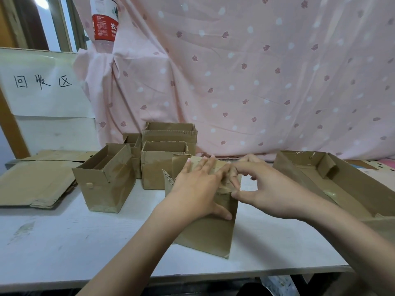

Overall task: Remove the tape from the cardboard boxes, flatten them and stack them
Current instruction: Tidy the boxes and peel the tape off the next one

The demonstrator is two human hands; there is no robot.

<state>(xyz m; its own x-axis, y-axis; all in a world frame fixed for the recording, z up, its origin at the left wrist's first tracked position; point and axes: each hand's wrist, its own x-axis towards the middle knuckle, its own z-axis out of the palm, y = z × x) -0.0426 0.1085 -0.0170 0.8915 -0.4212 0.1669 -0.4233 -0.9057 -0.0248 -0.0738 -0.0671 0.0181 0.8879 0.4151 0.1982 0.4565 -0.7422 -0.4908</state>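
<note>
Box (208,231) sat mid-tabletop (64,242), in front of the open boxes (106,178). Left hand (196,189) lay flat on its top, fingers straight, gripping nothing. Right hand (265,189) had a narrow pinch grip on the tape (224,190) at the top seam.

Five cardboard boxes stand upright on the desk (64,242): one under the hands at the centre (209,231), one at 9 o'clock of it (104,184), and three clustered at 11 o'clock (158,169) (171,133) (133,142). One large open box (342,184) lies at 3 o'clock. One stack of flattened cardboard (32,184) lies at far 9 o'clock. One plastic bottle (103,22) stands at 11 o'clock, high up. Two hands show, left (194,189) and right (267,191).
</note>
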